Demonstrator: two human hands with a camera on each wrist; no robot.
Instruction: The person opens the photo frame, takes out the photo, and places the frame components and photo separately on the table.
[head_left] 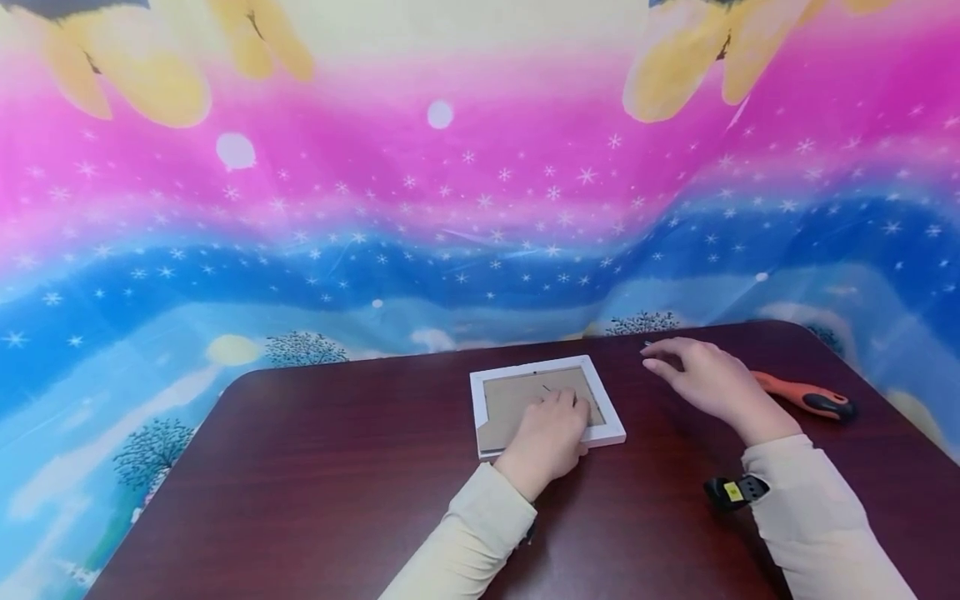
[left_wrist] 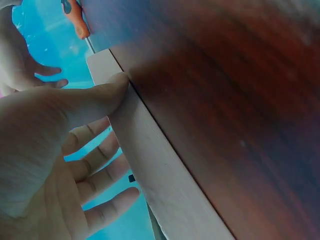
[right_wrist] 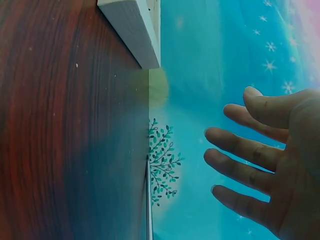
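Observation:
A white picture frame (head_left: pixel 609 417) lies face down on the table, its brown backing board (head_left: pixel 510 400) showing. My left hand (head_left: pixel 551 429) holds it at the near side. In the left wrist view, the thumb presses the outer edge of the picture frame (left_wrist: pixel 145 150) while the fingers reach over the back. To the right, my right hand (head_left: pixel 708 379) hovers with relaxed fingers and holds nothing. Behind that hand lies a screwdriver (head_left: pixel 802 394) with an orange and black handle; part of its shaft is hidden. The right wrist view shows the screwdriver's metal shaft (right_wrist: pixel 149 205) below the fingers.
The dark reddish wooden table (head_left: pixel 315 483) has rounded far corners. A colourful cloth backdrop (head_left: pixel 450 208) hangs right behind its far edge. On the backing board, a small dark tab (head_left: pixel 547 387) sticks up near the left fingers.

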